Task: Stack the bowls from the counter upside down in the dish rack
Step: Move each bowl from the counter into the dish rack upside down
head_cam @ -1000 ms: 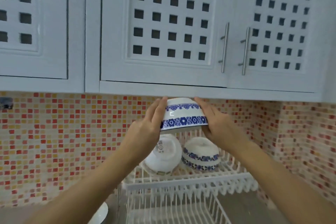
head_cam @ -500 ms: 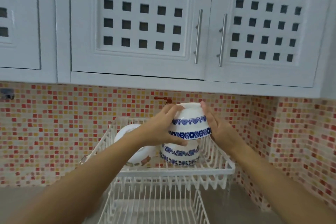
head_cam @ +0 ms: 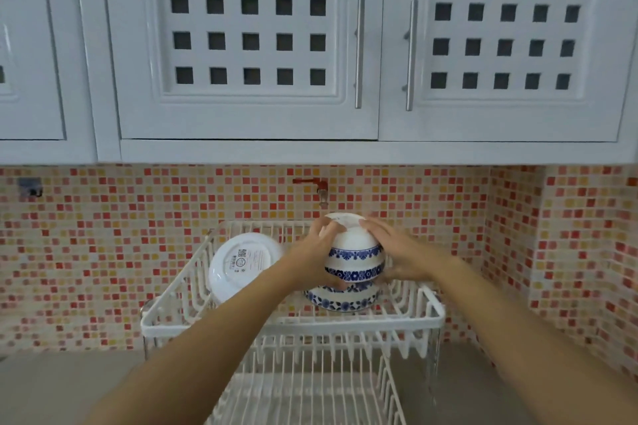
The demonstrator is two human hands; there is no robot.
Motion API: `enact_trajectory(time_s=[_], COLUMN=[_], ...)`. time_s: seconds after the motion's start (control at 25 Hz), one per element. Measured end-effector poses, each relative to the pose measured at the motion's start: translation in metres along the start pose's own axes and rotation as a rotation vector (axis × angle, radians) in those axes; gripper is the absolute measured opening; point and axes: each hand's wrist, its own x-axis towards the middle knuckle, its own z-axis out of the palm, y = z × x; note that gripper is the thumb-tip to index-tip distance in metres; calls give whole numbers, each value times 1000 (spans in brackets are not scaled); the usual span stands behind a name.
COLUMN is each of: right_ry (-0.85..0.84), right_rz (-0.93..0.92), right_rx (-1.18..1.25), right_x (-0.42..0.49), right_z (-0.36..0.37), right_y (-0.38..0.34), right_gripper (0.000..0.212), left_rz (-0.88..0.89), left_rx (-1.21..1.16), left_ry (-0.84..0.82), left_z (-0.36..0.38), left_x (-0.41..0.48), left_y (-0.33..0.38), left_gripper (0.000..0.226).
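Both hands' grip, left hand (head_cam: 319, 254) and right hand (head_cam: 402, 252), clamps the upturned bowl (head_cam: 355, 254), seemingly atop another bowl (head_cam: 341, 298).

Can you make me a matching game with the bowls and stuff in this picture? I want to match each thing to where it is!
Things:
1. top bowl
2. bottom bowl
3. white dish
4. red tap

Places:
A. on the tiled wall
B. leaning on its edge, left in the dish rack
C. between the left hand and right hand
D. upside down on the rack's wires

Pairs: 1-C, 2-D, 3-B, 4-A
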Motion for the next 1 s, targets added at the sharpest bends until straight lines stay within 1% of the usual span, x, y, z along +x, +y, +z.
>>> enact_trajectory(time_s=[0.28,0.44,0.68,0.8,1.0], right_ry=[-47,-66,-124,-111,-92], right_rz=[44,70,75,76,58], right_rx=[-7,37,13,9,-33], right_x=[13,18,17,16,14], right_z=[20,21,26,25,23], right_y=[4,4,3,2,3], right_gripper=[109,114,110,102,101], left_rz=[-43,-43,-62,-66,-72], left_rx=[72,52,24,49,74], left_ry=[-38,-57,-115,-114,-125], left_z=[19,22,30,31,34], left_x=[10,13,12,12,10], left_y=[-9,-13,-13,-13,-14], left_gripper=[90,87,89,89,91])
